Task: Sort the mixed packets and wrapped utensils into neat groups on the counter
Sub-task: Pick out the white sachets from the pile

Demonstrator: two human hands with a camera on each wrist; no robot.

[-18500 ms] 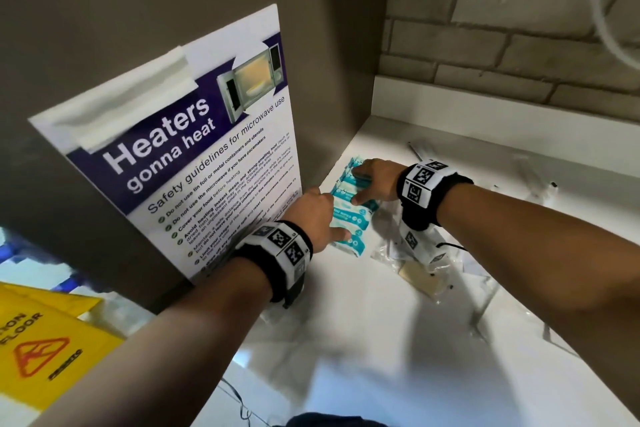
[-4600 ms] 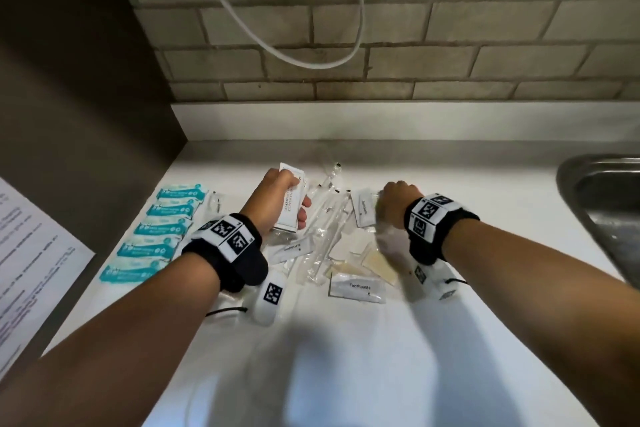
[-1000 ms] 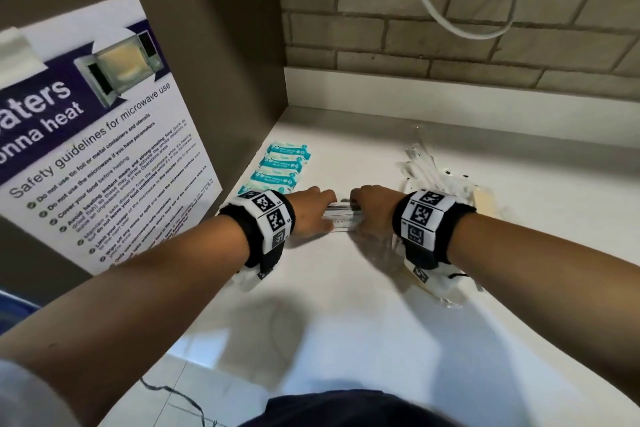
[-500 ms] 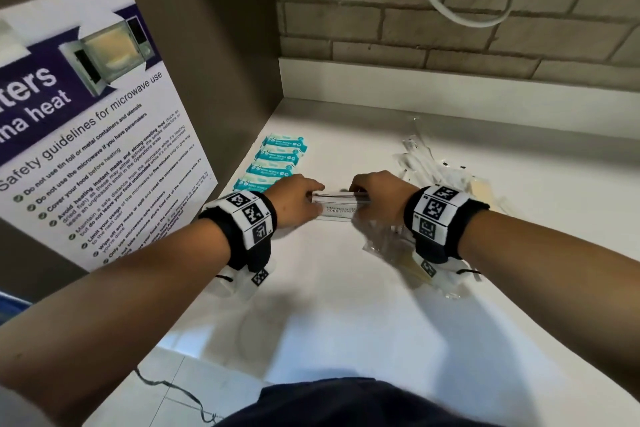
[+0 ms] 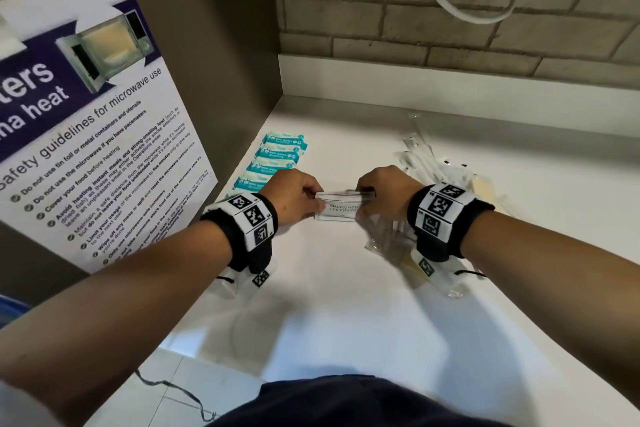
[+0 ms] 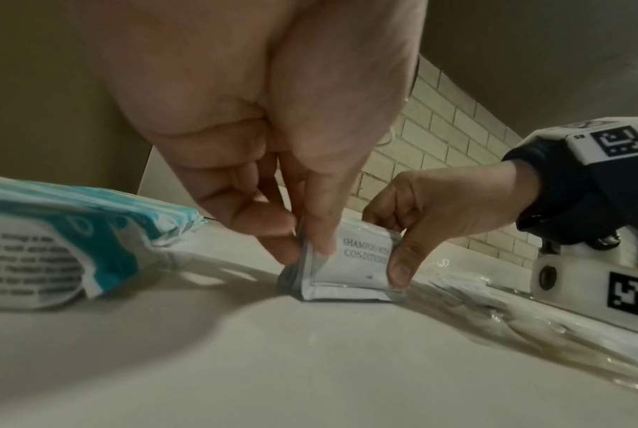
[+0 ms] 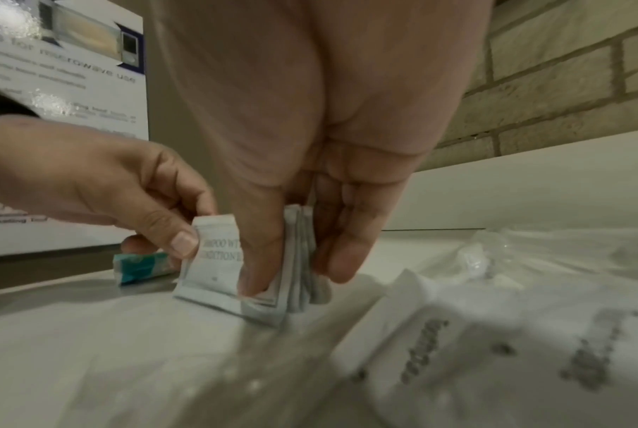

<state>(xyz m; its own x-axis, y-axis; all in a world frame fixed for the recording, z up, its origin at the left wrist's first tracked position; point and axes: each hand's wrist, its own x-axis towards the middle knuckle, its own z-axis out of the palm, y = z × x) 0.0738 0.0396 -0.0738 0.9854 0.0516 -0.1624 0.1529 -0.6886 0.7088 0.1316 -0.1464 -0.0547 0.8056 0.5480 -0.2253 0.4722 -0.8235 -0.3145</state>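
Note:
A small stack of white shampoo packets [image 5: 337, 210] [image 6: 350, 266] [image 7: 218, 266] stands on edge on the white counter [image 5: 346, 305]. My left hand [image 5: 298, 198] [image 6: 291, 231] pinches its left end, thumb in front and fingers behind. At the right end my right hand [image 5: 381, 194] [image 7: 291, 260] pinches the same stack the same way. A row of teal wipe packets [image 5: 273, 163] [image 6: 71, 231] lies to the left by the brown panel. Clear-wrapped utensils [image 5: 422, 156] and other white packets [image 7: 511, 347] lie in a loose pile under and behind my right wrist.
A brown side panel [image 5: 225, 62] with a microwave safety poster [image 5: 86, 132] bounds the counter on the left. A brick wall [image 5: 450, 10] with a hanging white cable [image 5: 467, 10] stands behind. The counter's front edge [image 5: 207, 357] drops to a tiled floor.
Both hands have lifted the shampoo packets upright and squeezed them together between them; the stack's printed face now shows. The view has shifted slightly.

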